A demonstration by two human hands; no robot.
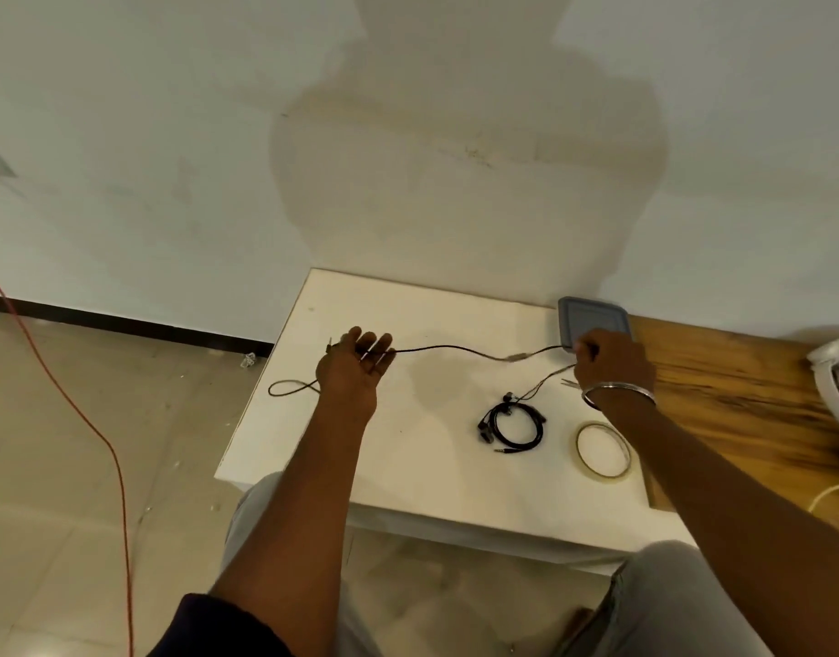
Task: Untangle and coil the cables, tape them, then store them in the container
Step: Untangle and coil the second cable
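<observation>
Item: long cable (455, 347), dark and thin, held above the white table (408, 467) in a shallow sag between two hands; left hand (355, 365) palm-up, fingers part-curled and a little spread, the cable running in across them, one slack loop drooping past the table's left edge; right hand (609, 360) knuckles-up, fingers curled in, fingertips pinching the cable's other end just in front of the container (592, 320), which sits lidded in grey at the table's far right corner against the wall; a second, finer strand runs from the right hand down toward the coiled bundle (512, 426), a black cable lying wound on the table between the arms (whether that strand belongs to the bundle or to the long cable cannot be told); tape roll (602, 450), clear, flat on the table just right of the bundle, untouched. Step in hand, by judgement: straightening one cable, the untangling stage, with coiling not yet begun on it. Next move likely calls for freeing the fine strand, then winding the length in loops round one hand, keeping the turns even enough to tape.
</observation>
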